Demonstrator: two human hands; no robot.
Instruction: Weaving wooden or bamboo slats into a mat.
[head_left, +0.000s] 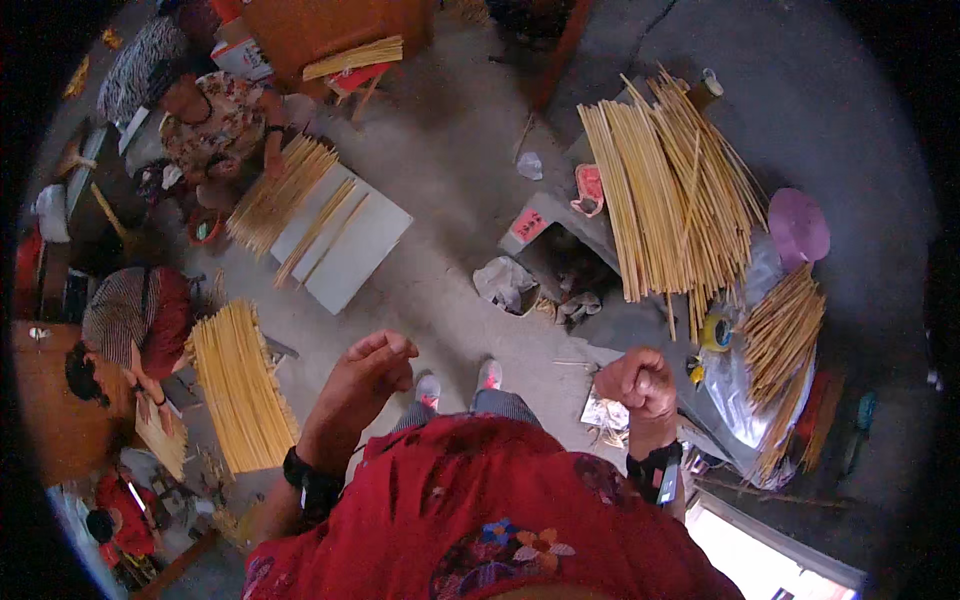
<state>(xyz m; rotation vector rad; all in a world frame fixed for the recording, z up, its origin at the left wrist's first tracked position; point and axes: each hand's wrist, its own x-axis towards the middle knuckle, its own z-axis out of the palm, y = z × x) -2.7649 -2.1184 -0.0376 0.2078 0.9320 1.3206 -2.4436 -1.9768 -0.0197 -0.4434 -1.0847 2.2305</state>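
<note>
My left hand [375, 365] is raised in front of my red flowered top [470, 480], fingers curled closed, with no object showing in it. Below it to the left lies a wide spread of pale yellow sticks [238, 390]. My right hand [638, 382] makes a fist, also with no object showing. It is nearest to a grey bench on the right, which bears a large pile of long sticks [655, 200], a smaller browner bundle [780, 340], clear plastic wrap, a yellow tape roll [715, 333] and a pink round object [797, 225]. My grey shoes show between my hands.
A co-worker [215, 125] bends over sticks on a white board [355, 270]. Another person [135, 330] works at the left, and a third [120, 520] shows lower left. A small stool [355, 85] bears sticks. A bag-lined bin [500, 285] stands by the bench.
</note>
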